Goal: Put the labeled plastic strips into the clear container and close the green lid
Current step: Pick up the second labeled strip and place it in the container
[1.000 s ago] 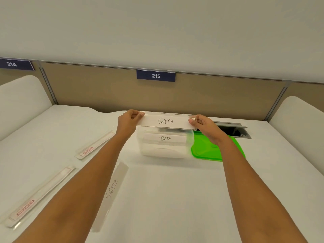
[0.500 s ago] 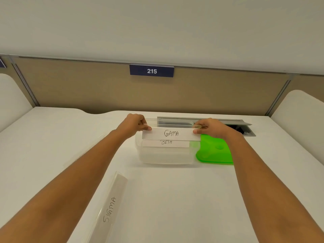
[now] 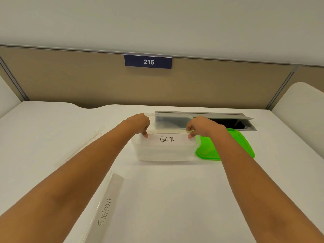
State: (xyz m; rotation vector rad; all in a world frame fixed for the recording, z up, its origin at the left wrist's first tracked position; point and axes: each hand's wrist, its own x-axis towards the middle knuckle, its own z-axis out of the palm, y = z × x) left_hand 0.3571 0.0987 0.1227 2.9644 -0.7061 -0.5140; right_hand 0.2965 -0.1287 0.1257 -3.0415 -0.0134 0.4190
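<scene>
Pinching GAMA strip (image 3: pixel 167 139) at both ends w/ left hand (image 3: pixel 138 124) + right hand (image 3: pixel 201 125), fingertips curled onto it, on edge inside clear container (image 3: pixel 164 154) at near wall; prob light, stiff-ish, slick, so best gripped at ends.

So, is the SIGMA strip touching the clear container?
Apart. The head view shows bare table between the SIGMA strip and the clear container. The left hand and right hand pinch the GAMA strip.
</scene>
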